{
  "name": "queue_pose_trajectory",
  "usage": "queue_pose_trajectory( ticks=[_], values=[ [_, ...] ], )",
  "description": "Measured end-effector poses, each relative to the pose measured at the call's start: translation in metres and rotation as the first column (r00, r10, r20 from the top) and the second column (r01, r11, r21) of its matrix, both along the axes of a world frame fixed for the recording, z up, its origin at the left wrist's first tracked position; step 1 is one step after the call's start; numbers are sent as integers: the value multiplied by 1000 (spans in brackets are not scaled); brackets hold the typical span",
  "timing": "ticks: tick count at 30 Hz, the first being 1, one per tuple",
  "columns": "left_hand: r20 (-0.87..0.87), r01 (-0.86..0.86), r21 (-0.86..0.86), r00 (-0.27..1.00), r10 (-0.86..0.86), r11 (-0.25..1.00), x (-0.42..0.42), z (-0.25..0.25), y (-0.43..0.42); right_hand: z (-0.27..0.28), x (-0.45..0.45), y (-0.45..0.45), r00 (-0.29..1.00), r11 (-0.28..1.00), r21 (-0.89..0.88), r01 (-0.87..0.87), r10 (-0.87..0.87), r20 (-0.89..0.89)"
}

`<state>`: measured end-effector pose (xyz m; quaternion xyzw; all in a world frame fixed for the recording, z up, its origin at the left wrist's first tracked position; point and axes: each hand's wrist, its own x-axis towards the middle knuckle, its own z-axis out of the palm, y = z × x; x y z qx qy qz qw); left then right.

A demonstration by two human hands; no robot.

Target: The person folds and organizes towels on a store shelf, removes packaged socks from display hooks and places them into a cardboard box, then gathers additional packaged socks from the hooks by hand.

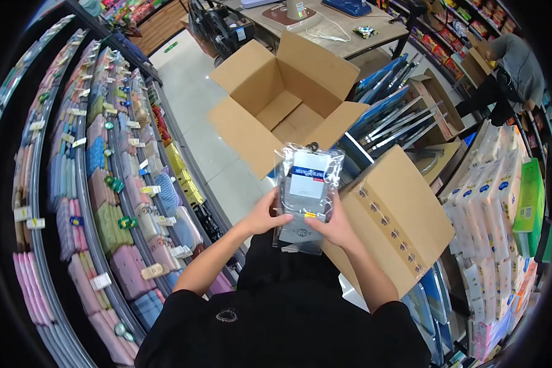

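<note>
Between my two hands is a clear plastic packet (308,178) with grey folded fabric, a white and blue label and a small yellow sticker. My left hand (266,214) grips its left edge, thumb on the front. On the right edge, my right hand (332,224) holds it the same way, thumb near the yellow sticker. A black hanger hook tops the packet. Just beyond it stands an open cardboard box (257,76) with its flaps spread; the inner bottom shows bare cardboard. A closed, taped cardboard box (398,221) lies right beside my right forearm.
Shelves of folded towels (113,227) curve along the left. A table (331,37) with devices stands at the back. Flat blue-edged items (386,92) and stacked white packs (484,190) are on the right. Another person (515,67) bends at the far right shelves.
</note>
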<state>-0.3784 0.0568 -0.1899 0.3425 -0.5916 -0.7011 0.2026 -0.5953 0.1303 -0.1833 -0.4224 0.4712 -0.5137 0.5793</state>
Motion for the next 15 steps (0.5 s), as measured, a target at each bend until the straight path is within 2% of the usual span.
queue_pose_trajectory(
  ticks=[2,3,4,5,6,8,10,11,14,15],
  values=[
    [-88,-49,-23,995,46,999,13,-4,-34,7,16,-38,999,1000,15,19,-20,35],
    [-76,-30,-90,997,23,995,21,-7,-53,4,23,-59,999,1000,14,26,-26,24],
    [-87,-11,-87,996,4,996,28,-12,-72,3,29,-81,999,999,13,33,-33,11],
    [-167,-87,132,980,109,987,35,-17,-95,2,35,-105,998,998,33,56,-56,-26],
    [-214,-139,356,951,225,924,44,-22,-118,19,44,-132,987,988,128,89,-104,120],
    [-289,-92,317,939,189,944,63,-33,-167,-10,52,-199,971,976,99,194,-205,121],
    [-151,-198,246,959,239,949,97,-59,-202,-41,55,-271,924,944,145,298,-323,205],
    [-119,-195,217,967,224,956,117,-71,-216,-54,57,-308,910,921,172,351,-378,170],
    [-38,-232,305,966,255,924,185,-109,-237,-111,63,-406,841,842,285,458,-514,170],
    [7,-276,353,956,293,894,205,-118,-239,-136,65,-432,847,843,296,449,-507,158]
  ],
)
